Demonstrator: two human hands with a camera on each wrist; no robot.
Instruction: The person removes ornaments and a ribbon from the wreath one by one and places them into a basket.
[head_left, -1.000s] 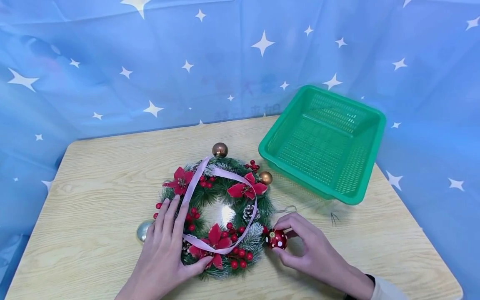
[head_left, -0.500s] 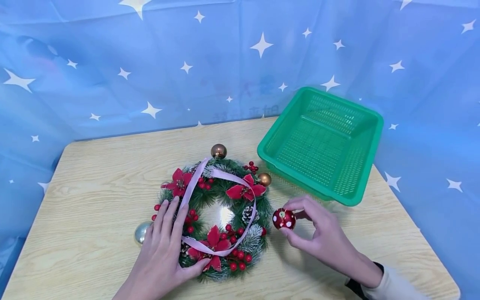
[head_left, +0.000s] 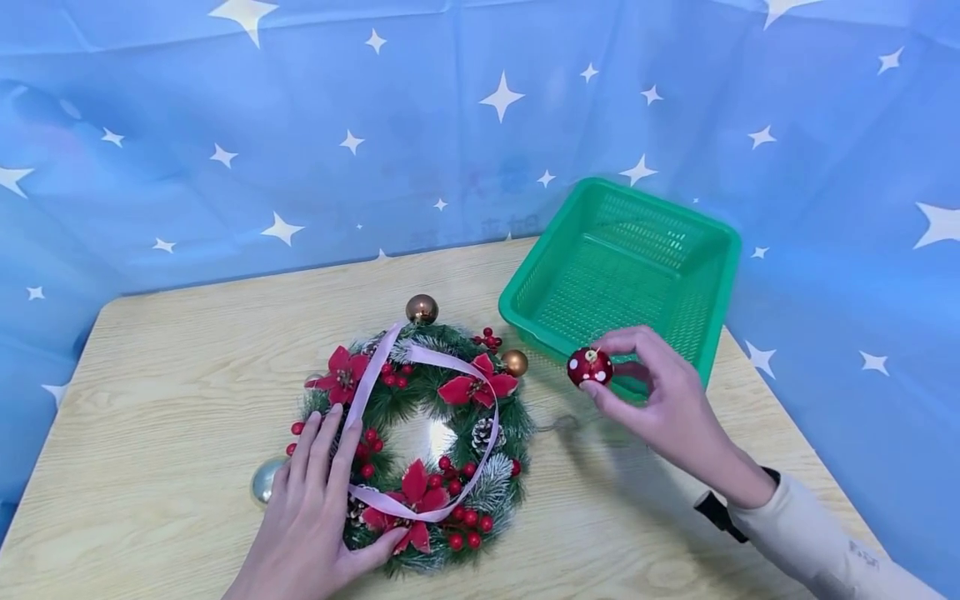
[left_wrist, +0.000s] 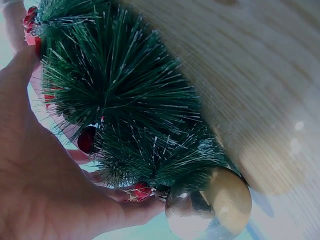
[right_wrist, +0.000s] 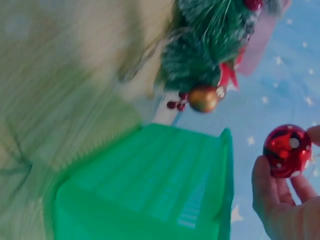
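Observation:
A red Christmas bauble with white dots (head_left: 589, 367) is pinched between the thumb and fingers of my right hand (head_left: 660, 396), raised by the near side of the basket. The same bauble (right_wrist: 287, 151) shows in the right wrist view. My left hand (head_left: 307, 508) rests with fairly straight fingers on the left side of a green Christmas wreath (head_left: 431, 333), its thumb at the lower red flower (head_left: 414, 500). The wreath lies flat, with a pink ribbon (head_left: 450, 360) looped over it. A silver bauble (left_wrist: 207, 202) sits beside the left fingers.
A green plastic basket (head_left: 517, 304) stands behind and right of the wreath. A brown bauble (head_left: 422, 309) and a gold bauble (head_left: 515, 362) sit at the wreath's far edge. A thin wire (head_left: 555, 426) lies on the wooden table (head_left: 187, 358). A blue star-patterned cloth (head_left: 315, 100) hangs behind.
My right hand has lifted the red bauble away from the wreath's right edge and carried it up and right, toward the basket. My left hand stays on the wreath. The head view has shifted slightly.

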